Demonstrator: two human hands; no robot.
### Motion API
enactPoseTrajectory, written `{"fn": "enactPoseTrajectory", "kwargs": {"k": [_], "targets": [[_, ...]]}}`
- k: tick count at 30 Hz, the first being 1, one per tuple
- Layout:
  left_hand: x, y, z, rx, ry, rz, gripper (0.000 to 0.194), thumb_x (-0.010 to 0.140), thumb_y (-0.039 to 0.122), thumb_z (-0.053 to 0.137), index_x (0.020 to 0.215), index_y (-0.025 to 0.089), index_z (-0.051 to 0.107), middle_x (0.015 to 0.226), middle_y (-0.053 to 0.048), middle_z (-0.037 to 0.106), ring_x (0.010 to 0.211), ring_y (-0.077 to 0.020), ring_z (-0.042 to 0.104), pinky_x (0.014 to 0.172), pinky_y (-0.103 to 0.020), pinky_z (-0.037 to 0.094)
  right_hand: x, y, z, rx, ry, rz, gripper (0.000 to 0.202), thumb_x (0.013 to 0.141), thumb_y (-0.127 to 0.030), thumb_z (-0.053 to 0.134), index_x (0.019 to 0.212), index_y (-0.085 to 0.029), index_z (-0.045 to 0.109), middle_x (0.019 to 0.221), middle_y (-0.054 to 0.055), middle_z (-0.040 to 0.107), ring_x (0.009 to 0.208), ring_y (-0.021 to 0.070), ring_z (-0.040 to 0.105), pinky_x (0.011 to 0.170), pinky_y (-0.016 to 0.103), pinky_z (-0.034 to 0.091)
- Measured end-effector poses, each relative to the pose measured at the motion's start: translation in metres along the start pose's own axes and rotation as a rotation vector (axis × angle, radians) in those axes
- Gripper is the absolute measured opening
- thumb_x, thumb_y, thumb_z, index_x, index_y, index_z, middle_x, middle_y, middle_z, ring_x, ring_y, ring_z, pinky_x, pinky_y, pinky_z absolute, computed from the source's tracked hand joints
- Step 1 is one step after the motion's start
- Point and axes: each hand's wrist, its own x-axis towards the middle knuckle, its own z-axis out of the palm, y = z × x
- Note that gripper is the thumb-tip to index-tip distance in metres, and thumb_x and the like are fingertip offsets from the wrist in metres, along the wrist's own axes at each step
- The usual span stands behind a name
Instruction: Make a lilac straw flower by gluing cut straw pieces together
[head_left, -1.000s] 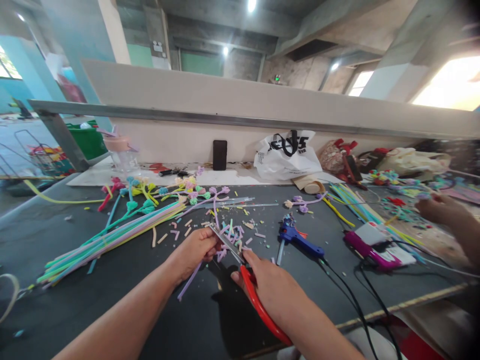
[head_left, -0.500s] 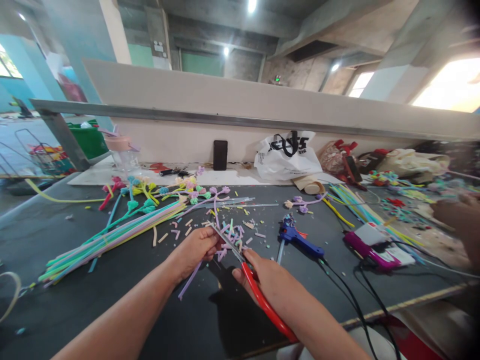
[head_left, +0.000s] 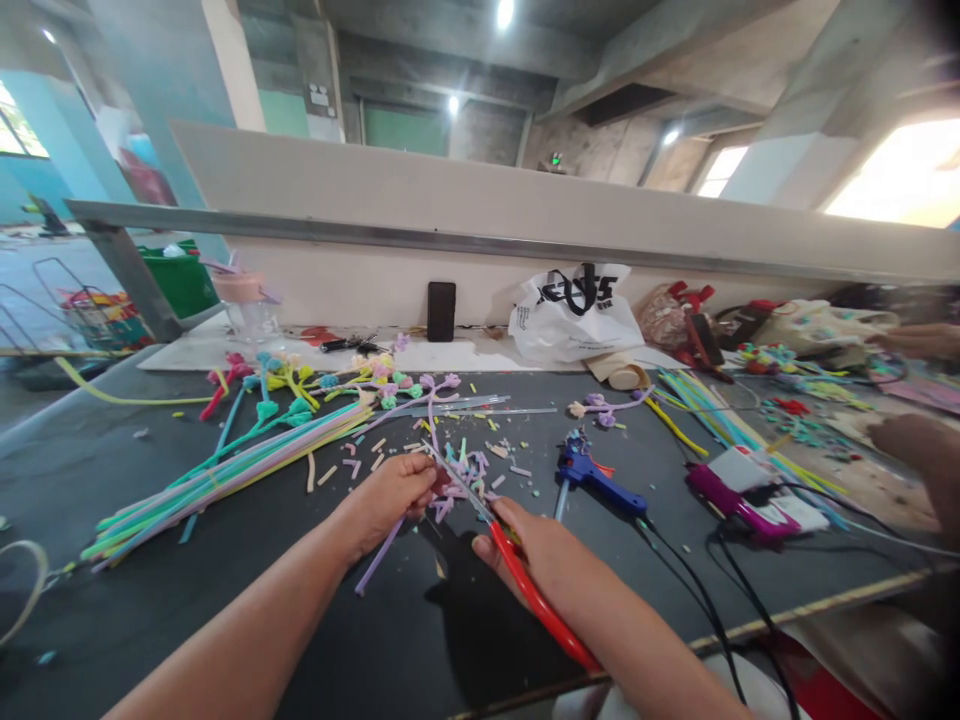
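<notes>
My left hand (head_left: 396, 495) is closed in a pinch around a purple pipe cleaner (head_left: 380, 556), whose tail hangs below the fingers. My right hand (head_left: 536, 550) grips red-handled scissors (head_left: 541, 610). Their blades (head_left: 463, 478) point up and left, close to my left fingertips; whether they touch the pipe cleaner I cannot tell. Beneath the blades lies a heap of short purple cut pieces (head_left: 471, 470). A purple stem with fuzzy blossoms (head_left: 435, 395) stands just behind my left hand. Left of my hands rests a bundle of long pastel pipe cleaners (head_left: 225, 482).
Right of my hands lies a blue glue gun (head_left: 600, 482) with its cord. A magenta device (head_left: 739, 505) is farther right. Along the back stand a phone (head_left: 441, 311), a white bag (head_left: 574, 315) and a clear cup (head_left: 251, 310). Another person's hand (head_left: 911, 445) works at the right edge.
My right hand and the scissors have shifted slightly right and toward me. My left hand has hardly moved. At the far right, the other person's hands have changed position.
</notes>
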Motion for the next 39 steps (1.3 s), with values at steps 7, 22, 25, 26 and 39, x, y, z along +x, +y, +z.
{"fn": "enactPoseTrajectory", "kwargs": {"k": [7,22,25,26,39], "targets": [[-0.001,0.004,0.0,0.02,-0.006,0.017,0.009,0.066,0.021,0.055,0.066,0.013,0.056,0.052,0.006,0.038,0.044,-0.0043,0.025,0.044,-0.019,0.019,-0.009,-0.009,-0.01,-0.075,-0.016,0.032,0.044,0.084,-0.054,0.036,0.116,-0.026,0.048,0.085,0.007,0.067,0.077,0.0213,0.063,0.062,0.026,0.038],[0.001,-0.004,-0.003,0.028,0.029,-0.038,0.027,0.073,0.04,0.056,0.071,0.013,0.054,0.058,0.003,0.048,0.042,-0.0027,0.031,0.04,-0.016,0.019,-0.007,-0.01,-0.015,-0.031,0.009,0.087,0.036,0.084,-0.051,0.038,0.105,-0.023,0.05,0.08,0.006,0.066,0.072,0.0195,0.063,0.059,0.024,0.036],[0.001,-0.005,-0.003,0.022,0.015,-0.037,0.024,0.073,0.038,0.056,0.075,0.014,0.055,0.063,0.002,0.051,0.042,-0.0019,0.03,0.041,-0.015,0.018,-0.007,-0.013,-0.012,-0.045,0.0,0.071,0.039,0.084,-0.052,0.038,0.108,-0.024,0.049,0.082,0.006,0.065,0.074,0.0212,0.063,0.061,0.025,0.038],[0.001,-0.005,-0.003,0.022,0.007,-0.034,0.024,0.073,0.038,0.056,0.075,0.014,0.056,0.062,0.003,0.05,0.041,-0.0017,0.029,0.041,-0.016,0.018,-0.007,-0.013,-0.011,-0.051,0.002,0.068,0.039,0.084,-0.052,0.038,0.109,-0.024,0.049,0.082,0.006,0.065,0.074,0.0218,0.063,0.061,0.026,0.038],[-0.003,0.0,0.004,0.071,-0.011,-0.003,0.025,0.076,0.039,0.053,0.071,0.014,0.054,0.063,0.003,0.051,0.042,-0.0025,0.027,0.043,-0.018,0.017,-0.004,-0.014,-0.005,-0.076,0.022,0.058,0.039,0.085,-0.051,0.038,0.111,-0.024,0.048,0.085,0.007,0.067,0.077,0.0242,0.064,0.061,0.028,0.038]]}}
